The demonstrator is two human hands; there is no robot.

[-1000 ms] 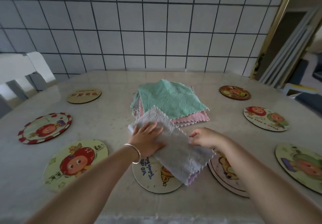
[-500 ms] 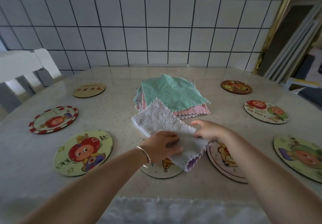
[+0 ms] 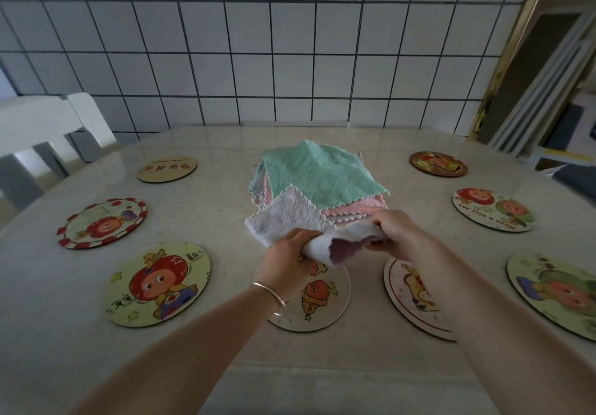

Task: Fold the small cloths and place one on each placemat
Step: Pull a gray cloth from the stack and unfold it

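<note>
1. The white cloth [image 3: 283, 217] is pinched at its near edge by the left hand [image 3: 287, 253] and the right hand [image 3: 392, 230], just in front of the cloth stack [image 3: 319, 175].
2. Far end lies on the tabletop [image 3: 209, 208]; fold is likely to be skewed if it drags.
3. The stack's pink cloth [image 3: 358, 209] risks being snagged by the right hand.
4. The placemat [image 3: 322, 298] below could be nudged.
</note>
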